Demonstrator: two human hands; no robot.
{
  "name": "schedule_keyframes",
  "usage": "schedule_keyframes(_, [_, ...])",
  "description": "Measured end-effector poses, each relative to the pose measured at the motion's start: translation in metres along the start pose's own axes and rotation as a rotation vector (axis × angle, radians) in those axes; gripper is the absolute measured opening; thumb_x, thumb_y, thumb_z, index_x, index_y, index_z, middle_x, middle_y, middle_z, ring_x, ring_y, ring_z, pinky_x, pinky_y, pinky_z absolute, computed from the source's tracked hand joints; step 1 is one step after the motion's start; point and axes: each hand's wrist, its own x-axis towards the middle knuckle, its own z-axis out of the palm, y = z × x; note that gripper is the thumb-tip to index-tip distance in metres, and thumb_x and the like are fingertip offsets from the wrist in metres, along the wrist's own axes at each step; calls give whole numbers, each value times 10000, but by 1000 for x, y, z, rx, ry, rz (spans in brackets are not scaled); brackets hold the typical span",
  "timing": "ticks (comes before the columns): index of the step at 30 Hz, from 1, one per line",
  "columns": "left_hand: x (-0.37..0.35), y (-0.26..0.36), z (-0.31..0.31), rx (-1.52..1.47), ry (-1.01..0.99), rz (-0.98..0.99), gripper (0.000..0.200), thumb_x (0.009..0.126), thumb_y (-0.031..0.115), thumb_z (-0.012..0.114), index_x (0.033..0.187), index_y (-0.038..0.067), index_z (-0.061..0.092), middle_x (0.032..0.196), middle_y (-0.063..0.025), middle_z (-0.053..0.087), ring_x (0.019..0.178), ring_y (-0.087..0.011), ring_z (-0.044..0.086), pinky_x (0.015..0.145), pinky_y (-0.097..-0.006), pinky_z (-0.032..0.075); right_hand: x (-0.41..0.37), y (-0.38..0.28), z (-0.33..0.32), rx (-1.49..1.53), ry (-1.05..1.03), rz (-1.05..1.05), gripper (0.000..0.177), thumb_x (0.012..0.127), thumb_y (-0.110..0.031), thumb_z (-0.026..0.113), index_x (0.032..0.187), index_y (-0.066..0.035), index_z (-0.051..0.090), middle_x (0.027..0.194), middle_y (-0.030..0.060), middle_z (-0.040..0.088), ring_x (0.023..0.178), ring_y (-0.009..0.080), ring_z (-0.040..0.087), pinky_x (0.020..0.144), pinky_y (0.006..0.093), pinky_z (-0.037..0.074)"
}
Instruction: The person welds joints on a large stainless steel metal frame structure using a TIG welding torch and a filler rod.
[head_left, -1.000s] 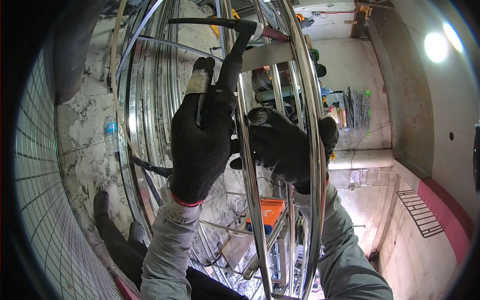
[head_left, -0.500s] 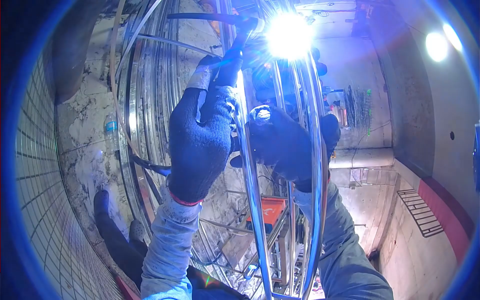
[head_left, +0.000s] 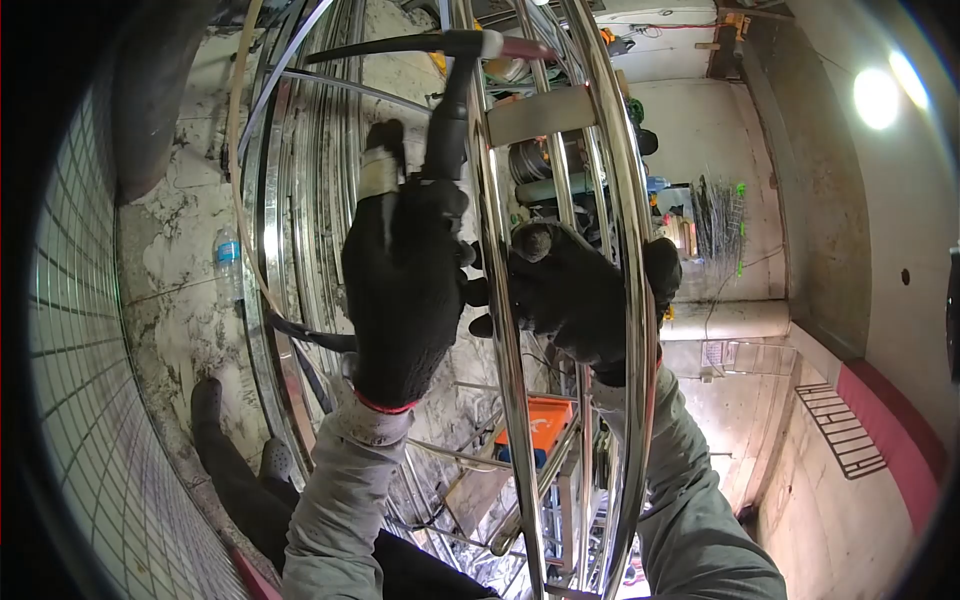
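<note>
My left hand (head_left: 400,290), in a black knit glove with a red cuff, is closed around the black handle of a TIG welding torch (head_left: 450,130). The torch's pale collar and reddish nozzle point right, over the upper part of a polished metal tube frame (head_left: 515,400). Just below the nozzle, a flat crosspiece (head_left: 541,117) joins two tubes. My gloved right hand (head_left: 575,290) is wrapped around the frame's tubes, lower than the crosspiece. Part of that hand is behind the tubes. No arc shows at the torch tip.
Long metal tubes (head_left: 300,190) lie at the left, with a hose (head_left: 240,110) running over them. Near them is a water bottle (head_left: 228,255). Below the hands sits an orange box (head_left: 537,425). A black wire rack (head_left: 842,428) is at the right. Tools crowd the background.
The bright welding arc has gone out, and the blue glare with it. The torch and my left hand have shifted slightly; my right hand stays on the frame.
</note>
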Motion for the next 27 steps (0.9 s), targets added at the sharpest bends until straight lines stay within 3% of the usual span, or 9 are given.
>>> schedule_keyframes(2, [-5,7,-3,-188,45,-89,288,1087,208,595,1323,45,565,942,-18,696,662,-73,598,577,-236,486,0,0,1,37,2,2,1078,831,-885,577,1476,-26,483,1569,301,445,1404,530,497,1133,748,382])
schedule_keyframes(7, [-4,7,-18,-116,60,-166,221,1078,211,611,1214,36,624,938,-23,701,688,-84,641,583,-244,496,0,-1,0,51,90,48,1023,802,-846,664,1409,-34,528,1548,295,467,1407,533,493,1132,744,384])
schedule_keyframes(9, [-3,5,-22,-35,48,-93,193,1069,186,617,1182,32,650,929,-25,699,686,-83,643,586,-246,501,-1,0,2,47,100,45,1028,779,-851,687,1392,-39,538,1548,287,471,1405,532,495,1132,743,386])
schedule_keyframes(12, [-3,15,-30,84,53,-178,196,1067,169,614,1194,26,656,939,-36,706,687,-85,644,590,-244,503,1,2,-3,42,78,40,1047,744,-867,706,1377,-50,542,1553,274,471,1401,529,500,1133,738,392])
schedule_keyframes(19, [0,24,-39,23,24,-216,212,1063,170,619,1219,29,652,983,-49,729,696,-82,641,595,-243,504,1,0,8,-29,153,63,1052,713,-889,711,1354,-73,542,1558,256,471,1396,514,513,1142,706,412])
schedule_keyframes(21, [-1,23,-49,128,6,-243,351,1081,319,623,1340,83,605,1043,-38,726,681,-90,657,569,-239,503,1,-1,10,-43,160,68,1065,713,-900,699,1363,-72,536,1562,254,467,1402,505,512,1146,699,412])
schedule_keyframes(25, [-2,25,-62,120,45,-157,434,1098,311,579,1479,104,545,1085,-65,750,693,-107,670,599,-253,520,0,3,6,-15,124,49,1086,718,-908,686,1388,-69,522,1572,255,454,1417,494,503,1153,691,408])
schedule_keyframes(27, [-2,25,-70,177,80,-221,494,1094,293,582,1553,129,497,1078,-75,743,681,-105,656,598,-255,521,0,4,7,-18,126,41,1085,725,-900,688,1399,-67,516,1577,253,448,1423,491,496,1158,685,405])
